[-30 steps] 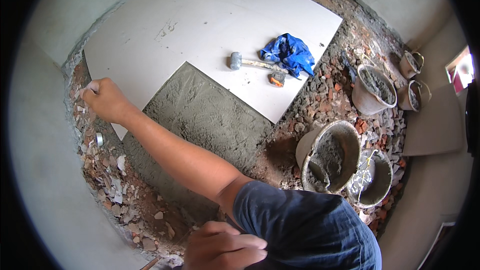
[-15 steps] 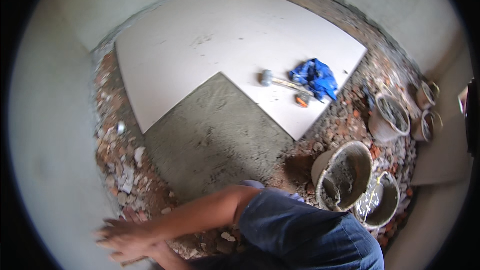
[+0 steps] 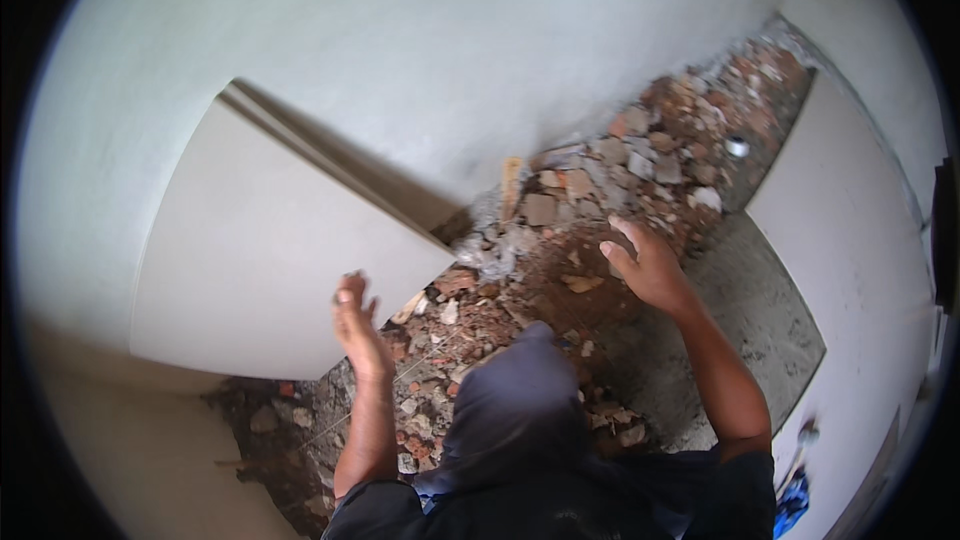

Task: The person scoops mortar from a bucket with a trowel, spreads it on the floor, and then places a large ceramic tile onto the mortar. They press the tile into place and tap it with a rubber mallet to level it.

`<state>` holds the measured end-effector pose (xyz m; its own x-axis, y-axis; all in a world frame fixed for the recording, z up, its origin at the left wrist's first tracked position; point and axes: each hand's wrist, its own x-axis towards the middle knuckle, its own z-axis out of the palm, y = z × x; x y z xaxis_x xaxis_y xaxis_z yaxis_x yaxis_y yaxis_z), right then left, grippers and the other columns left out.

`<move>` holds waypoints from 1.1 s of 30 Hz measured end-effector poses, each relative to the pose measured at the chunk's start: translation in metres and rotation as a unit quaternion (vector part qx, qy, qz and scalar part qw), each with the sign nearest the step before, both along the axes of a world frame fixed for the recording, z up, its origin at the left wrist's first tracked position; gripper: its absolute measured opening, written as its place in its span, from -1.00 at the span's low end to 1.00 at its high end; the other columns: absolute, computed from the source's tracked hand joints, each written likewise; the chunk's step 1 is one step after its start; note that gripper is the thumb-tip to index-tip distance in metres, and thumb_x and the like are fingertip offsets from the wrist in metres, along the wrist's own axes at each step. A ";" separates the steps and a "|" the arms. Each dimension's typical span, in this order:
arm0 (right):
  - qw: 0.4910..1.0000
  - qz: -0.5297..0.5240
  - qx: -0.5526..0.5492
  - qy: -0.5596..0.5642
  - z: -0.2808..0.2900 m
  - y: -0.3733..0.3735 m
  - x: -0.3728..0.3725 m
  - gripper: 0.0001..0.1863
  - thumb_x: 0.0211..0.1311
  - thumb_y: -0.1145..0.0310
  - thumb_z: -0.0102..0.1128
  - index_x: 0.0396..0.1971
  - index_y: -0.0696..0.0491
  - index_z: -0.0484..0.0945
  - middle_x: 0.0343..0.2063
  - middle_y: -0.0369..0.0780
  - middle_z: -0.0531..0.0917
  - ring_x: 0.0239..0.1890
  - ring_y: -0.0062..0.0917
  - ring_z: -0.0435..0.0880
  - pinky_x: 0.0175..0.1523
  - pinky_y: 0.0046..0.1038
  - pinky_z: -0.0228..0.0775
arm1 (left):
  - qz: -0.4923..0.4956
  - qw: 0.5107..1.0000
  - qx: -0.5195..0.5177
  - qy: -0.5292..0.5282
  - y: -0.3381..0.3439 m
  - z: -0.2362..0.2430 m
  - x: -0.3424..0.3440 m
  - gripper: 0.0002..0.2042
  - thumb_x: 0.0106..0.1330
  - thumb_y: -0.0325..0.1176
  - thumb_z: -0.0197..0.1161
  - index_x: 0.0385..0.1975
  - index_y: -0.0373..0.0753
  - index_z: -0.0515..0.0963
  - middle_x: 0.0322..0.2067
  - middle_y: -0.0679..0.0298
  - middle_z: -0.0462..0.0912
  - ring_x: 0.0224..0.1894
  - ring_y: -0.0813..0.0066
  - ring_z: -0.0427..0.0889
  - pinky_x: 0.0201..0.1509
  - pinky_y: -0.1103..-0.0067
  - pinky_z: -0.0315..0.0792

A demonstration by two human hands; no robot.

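Note:
Large white tiles [image 3: 270, 240] lean against the wall on the left, at least two deep. My left hand [image 3: 362, 330] is raised in front of the lower right part of the nearest tile. Its fingers are partly spread and hold nothing; whether they touch the tile cannot be told. My right hand [image 3: 648, 265] hovers above the rubble on the right, thumb and fingers apart, with nothing in it. Beyond my right forearm lies a smoothed grey mortar bed [image 3: 785, 285], bordered by white floor tiles [image 3: 865, 210].
Broken brick rubble [image 3: 590, 185] runs along the wall's foot and around my legs. A small wooden strip [image 3: 511, 185] stands by the wall. A white round object [image 3: 737, 147] sits on the rubble. At lower right, a mallet [image 3: 808, 432] and blue cloth [image 3: 792, 505] lie on the laid tiles.
The view has swung left, bringing the leaning tiles in and taking the buckets out. My hands, close together before, are now apart and raised.

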<state>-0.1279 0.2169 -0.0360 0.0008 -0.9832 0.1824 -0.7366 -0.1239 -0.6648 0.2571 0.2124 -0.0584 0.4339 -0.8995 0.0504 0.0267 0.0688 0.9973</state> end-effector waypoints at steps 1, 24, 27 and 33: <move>0.999 0.005 0.027 -0.029 0.011 -0.015 0.020 -0.45 0.33 0.07 0.09 0.11 0.22 0.43 0.05 0.08 0.53 0.13 -0.11 0.50 0.21 -0.23 0.30 | 0.084 0.996 0.015 -0.027 -0.005 -0.008 0.039 -0.33 0.40 0.12 -0.03 0.27 -0.36 0.21 0.24 -0.04 0.33 0.33 0.13 0.26 0.35 0.21 0.16; 0.983 0.152 -0.067 -0.084 0.109 -0.143 0.333 -0.36 0.31 0.18 0.12 0.22 0.33 0.23 0.12 0.09 0.33 0.18 -0.08 0.43 0.25 -0.19 0.33 | 0.541 0.833 -0.066 -0.099 0.018 0.079 0.461 -0.34 0.46 0.06 -0.16 0.23 -0.51 0.27 0.23 -0.02 0.35 0.23 0.17 0.37 0.28 0.39 0.24; 0.985 0.138 -0.067 -0.082 0.108 -0.143 0.336 -0.36 0.30 0.20 0.13 0.20 0.35 0.23 0.11 0.09 0.34 0.18 -0.06 0.42 0.24 -0.17 0.31 | 0.536 0.840 -0.068 -0.050 0.021 0.083 0.476 -0.33 0.44 0.08 -0.12 0.21 -0.50 0.30 0.18 0.00 0.40 0.18 0.22 0.40 0.24 0.41 0.27; 0.982 0.127 -0.101 -0.096 0.104 -0.143 0.343 -0.34 0.20 0.18 0.25 0.14 0.31 0.27 0.02 0.08 0.38 0.08 -0.12 0.46 0.15 -0.19 0.35 | 0.526 0.844 -0.098 -0.032 0.027 0.079 0.495 -0.35 0.42 0.09 -0.07 0.18 -0.48 0.35 0.09 0.06 0.47 0.08 0.26 0.48 0.15 0.41 0.35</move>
<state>0.2148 0.0736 0.0681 0.1874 -0.8996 0.3945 -0.5285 -0.4308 -0.7315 0.7523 0.2390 0.0208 0.9782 0.0112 0.2073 -0.2058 0.1836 0.9612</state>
